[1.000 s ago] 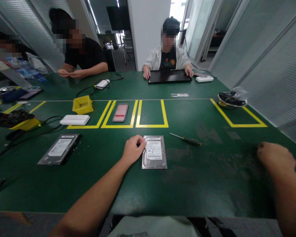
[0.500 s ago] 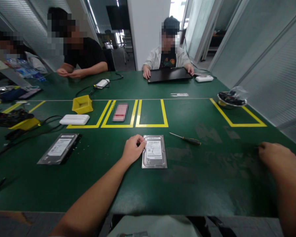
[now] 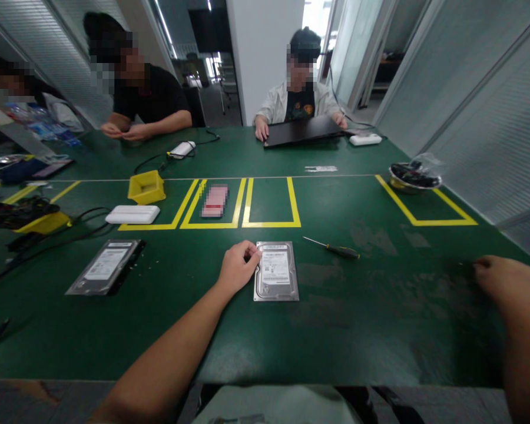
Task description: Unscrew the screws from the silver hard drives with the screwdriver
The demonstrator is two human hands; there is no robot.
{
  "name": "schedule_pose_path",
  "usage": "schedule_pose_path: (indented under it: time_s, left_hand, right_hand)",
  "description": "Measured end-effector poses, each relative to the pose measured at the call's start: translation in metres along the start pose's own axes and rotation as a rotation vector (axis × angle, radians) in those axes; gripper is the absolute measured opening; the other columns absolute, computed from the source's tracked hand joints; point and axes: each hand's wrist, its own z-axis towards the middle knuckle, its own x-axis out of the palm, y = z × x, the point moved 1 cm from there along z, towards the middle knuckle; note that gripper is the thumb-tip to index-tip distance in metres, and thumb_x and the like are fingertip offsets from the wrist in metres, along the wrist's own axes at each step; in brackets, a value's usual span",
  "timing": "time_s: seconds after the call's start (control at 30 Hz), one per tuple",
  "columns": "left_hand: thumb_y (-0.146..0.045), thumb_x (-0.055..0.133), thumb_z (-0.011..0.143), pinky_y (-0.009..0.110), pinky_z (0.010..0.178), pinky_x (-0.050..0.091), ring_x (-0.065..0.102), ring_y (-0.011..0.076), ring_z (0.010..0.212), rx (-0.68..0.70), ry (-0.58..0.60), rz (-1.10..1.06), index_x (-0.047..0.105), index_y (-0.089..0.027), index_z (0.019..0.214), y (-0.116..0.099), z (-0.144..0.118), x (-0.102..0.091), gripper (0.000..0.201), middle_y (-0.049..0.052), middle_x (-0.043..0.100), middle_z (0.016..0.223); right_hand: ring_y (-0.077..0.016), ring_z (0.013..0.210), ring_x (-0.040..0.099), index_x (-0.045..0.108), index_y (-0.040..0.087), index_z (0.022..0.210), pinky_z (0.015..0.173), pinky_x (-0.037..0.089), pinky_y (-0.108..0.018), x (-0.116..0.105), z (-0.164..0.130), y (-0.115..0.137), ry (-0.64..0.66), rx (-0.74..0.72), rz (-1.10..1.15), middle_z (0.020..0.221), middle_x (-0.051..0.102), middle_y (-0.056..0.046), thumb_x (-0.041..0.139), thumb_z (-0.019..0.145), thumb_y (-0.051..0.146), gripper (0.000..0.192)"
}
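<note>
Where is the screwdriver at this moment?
In the head view, the screwdriver lies right of centre on the green table, just right of the hard drive the left hand touches.

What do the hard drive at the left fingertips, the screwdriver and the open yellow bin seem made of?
Hard drive: probably metal, satin silver, from its grey sheen.
Screwdriver: thin, pale grey shaft suggests metal; dark, thick handle could be plastic or rubber.
Yellow bin: likely moulded plastic, from its even colour and smooth walls.
</note>
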Motion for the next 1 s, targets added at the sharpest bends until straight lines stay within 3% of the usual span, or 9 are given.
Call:
schedule_pose_path:
  time_s: [0.1, 0.17, 0.47, 0.73, 1.0]
  left_hand:
    - [-0.026, 0.059, 0.085, 0.025, 0.066, 0.043, 0.059, 0.0135, 0.068, 0.001, 0.002, -0.003, 0.06, -0.019, 0.077, 0.0, 0.0, 0.0, 0.011, -0.002, 0.064, 0.072]
    - [-0.026, 0.059, 0.085, 0.025, 0.066, 0.043, 0.059, 0.0135, 0.067, -0.001, 0.002, -0.004, 0.061, -0.019, 0.077, 0.0, 0.0, 0.0, 0.011, -0.002, 0.064, 0.072]
    - [-0.026, 0.059, 0.085, 0.026, 0.065, 0.044, 0.059, 0.0138, 0.067, -0.001, 0.001, -0.01, 0.06, -0.019, 0.077, 0.001, 0.0, 0.0, 0.011, -0.002, 0.064, 0.072]
    - [-0.026, 0.059, 0.084, 0.026, 0.065, 0.043, 0.059, 0.0141, 0.068, 0.005, -0.004, 0.004, 0.06, -0.019, 0.076, 0.0, 0.0, 0.0, 0.011, -0.001, 0.064, 0.072]
    - [-0.026, 0.059, 0.084, 0.026, 0.066, 0.042, 0.058, 0.0138, 0.067, 0.005, -0.002, 0.003, 0.06, -0.019, 0.076, 0.0, 0.0, -0.001, 0.011, -0.002, 0.064, 0.072]
  right_hand:
    - [-0.0258, 0.056, 0.053, 0.077, 0.019, 0.107, 0.048, 0.032, -0.038, -0.003, -0.002, 0.004, 0.13, 0.113, 0.051, 0.102, 0.068, -0.024, 0.064, 0.079, 0.03, 0.033]
    - [-0.0225, 0.057, 0.05, 0.077, 0.018, 0.108, 0.053, 0.032, -0.038, -0.005, -0.002, 0.008, 0.175, 0.11, 0.109, 0.107, 0.067, -0.024, 0.067, 0.08, 0.03, 0.032]
    - [-0.0146, 0.056, 0.043, 0.076, 0.01, 0.099, 0.062, 0.034, -0.036, -0.009, -0.001, 0.021, 0.214, -0.025, 0.177, 0.097, 0.067, -0.024, 0.076, 0.077, 0.028, 0.029]
    - [-0.0232, 0.073, 0.053, 0.07, 0.016, 0.1, 0.064, 0.038, -0.036, -0.007, -0.012, 0.026, 0.202, -0.047, 0.077, 0.106, 0.064, -0.02, 0.062, 0.087, 0.029, 0.021]
    - [-0.0296, 0.095, 0.06, 0.063, 0.016, 0.091, 0.068, 0.04, -0.036, -0.01, -0.017, 0.034, 0.197, -0.113, -0.023, 0.108, 0.061, -0.02, 0.039, 0.097, 0.031, 0.029]
